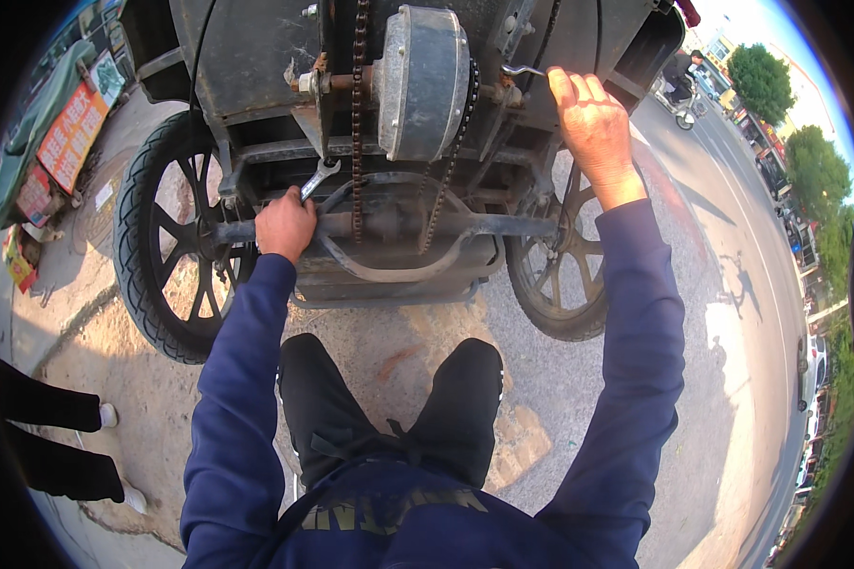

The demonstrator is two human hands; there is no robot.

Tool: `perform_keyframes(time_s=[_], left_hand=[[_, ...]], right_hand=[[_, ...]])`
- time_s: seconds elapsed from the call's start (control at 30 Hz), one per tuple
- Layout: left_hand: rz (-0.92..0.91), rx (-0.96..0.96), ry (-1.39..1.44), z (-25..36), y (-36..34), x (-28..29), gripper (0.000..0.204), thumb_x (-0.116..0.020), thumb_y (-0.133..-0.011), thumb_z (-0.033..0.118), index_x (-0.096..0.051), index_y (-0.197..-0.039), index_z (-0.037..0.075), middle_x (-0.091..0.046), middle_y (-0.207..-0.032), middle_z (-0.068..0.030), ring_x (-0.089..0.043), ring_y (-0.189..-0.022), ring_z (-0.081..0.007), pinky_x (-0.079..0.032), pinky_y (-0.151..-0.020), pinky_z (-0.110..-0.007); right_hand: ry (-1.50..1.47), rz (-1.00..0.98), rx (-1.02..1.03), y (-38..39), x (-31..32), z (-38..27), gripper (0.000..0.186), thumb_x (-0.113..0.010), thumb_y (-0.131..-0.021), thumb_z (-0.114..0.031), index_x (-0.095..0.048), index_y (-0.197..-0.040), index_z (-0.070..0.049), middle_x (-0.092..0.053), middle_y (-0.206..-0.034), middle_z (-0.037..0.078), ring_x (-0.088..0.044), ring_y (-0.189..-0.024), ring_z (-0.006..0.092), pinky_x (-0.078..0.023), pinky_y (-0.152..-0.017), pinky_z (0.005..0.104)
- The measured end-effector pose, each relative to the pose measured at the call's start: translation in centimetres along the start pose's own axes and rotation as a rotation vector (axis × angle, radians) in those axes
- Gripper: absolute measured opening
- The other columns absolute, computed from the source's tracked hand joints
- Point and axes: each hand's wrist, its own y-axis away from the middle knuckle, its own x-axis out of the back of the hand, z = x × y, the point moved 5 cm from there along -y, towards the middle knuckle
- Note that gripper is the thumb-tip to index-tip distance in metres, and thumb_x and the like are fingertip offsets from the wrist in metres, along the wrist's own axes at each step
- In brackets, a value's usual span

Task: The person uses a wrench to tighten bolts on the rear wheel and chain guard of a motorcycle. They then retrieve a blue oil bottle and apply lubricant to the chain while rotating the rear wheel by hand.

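My left hand (285, 224) is closed on a silver open-end wrench (317, 181), held below a left bracket (310, 128) under the vehicle. My right hand (590, 128) grips a second, thinner wrench (527, 70), whose head is at the bolt fitting (508, 93) on the right of the metal housing (420, 81). Two chains (359, 95) run down either side of that housing toward the rear axle (510, 226). At the upper left, a rusty threaded shaft with a nut (309, 82) sticks out from the housing.
Spoked wheels (166, 237) flank the frame; my knees (463, 379) are below it on the concrete (617, 417). Another person's legs (52, 398) stand at left. A signboard (71, 142) is upper left. A scooter rider (683, 85) is on the road at right, with parked vehicles beyond.
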Motion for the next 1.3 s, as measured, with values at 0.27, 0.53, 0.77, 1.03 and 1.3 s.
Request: perform_keyframes(time_s=[0.27,0.53,0.77,1.03,1.3], left_hand=[[0.004,-0.01,-0.001,0.2,0.0,0.0,0.026,-0.063,-0.092,0.033,-0.068,-0.097,0.008,-0.072,-0.084,-0.0226,-0.07,-0.082,-0.0434,-0.056,-0.076,-0.054],[-0.046,0.004,0.013,0.4,-0.1,0.2,0.027,-0.061,-0.093,0.032,-0.067,-0.098,0.007,-0.072,-0.087,-0.0235,-0.07,-0.084,-0.0441,-0.056,-0.078,-0.055],[-0.029,-0.005,-0.006,0.1,0.0,0.1,0.026,-0.062,-0.092,0.033,-0.067,-0.097,0.007,-0.072,-0.085,-0.0232,-0.071,-0.083,-0.0438,-0.056,-0.078,-0.054],[0.001,-0.023,-0.001,0.0,0.0,-0.1,0.026,-0.062,-0.092,0.033,-0.067,-0.095,0.008,-0.072,-0.084,-0.0236,-0.071,-0.082,-0.0441,-0.057,-0.076,-0.054],[-0.017,-0.016,-0.012,0.4,0.1,-0.4,0.027,-0.061,-0.093,0.034,-0.067,-0.096,0.008,-0.072,-0.086,-0.0237,-0.07,-0.084,-0.0442,-0.056,-0.078,-0.055]], right_hand=[[0.031,0.109,0.112,-1.1,-2.8,1.5,0.045,-0.071,-0.081,-0.007,-0.057,-0.123,-0.015,-0.068,-0.114,0.004,-0.069,-0.105,0.0212,-0.061,-0.087,0.0315],[0.114,0.003,0.056,0.6,-0.6,0.2,0.041,-0.068,-0.086,-0.011,-0.059,-0.126,-0.013,-0.069,-0.107,0.003,-0.069,-0.1,0.0192,-0.056,-0.08,0.0309],[0.201,-0.138,0.026,-0.9,5.3,-3.2,0.025,-0.067,-0.086,-0.012,-0.065,-0.11,-0.006,-0.063,-0.084,0.004,-0.065,-0.082,0.0187,-0.049,-0.075,0.0342],[-0.109,0.383,-0.417,1.1,4.2,-0.1,0.026,-0.067,-0.086,0.0,-0.065,-0.112,-0.004,-0.066,-0.09,0.011,-0.065,-0.085,0.0289,-0.052,-0.079,0.0418],[-0.643,-0.006,-0.189,7.1,1.4,-10.1,0.032,-0.065,-0.079,0.004,-0.067,-0.11,-0.004,-0.064,-0.088,0.01,-0.062,-0.082,0.0307,-0.05,-0.079,0.041]])
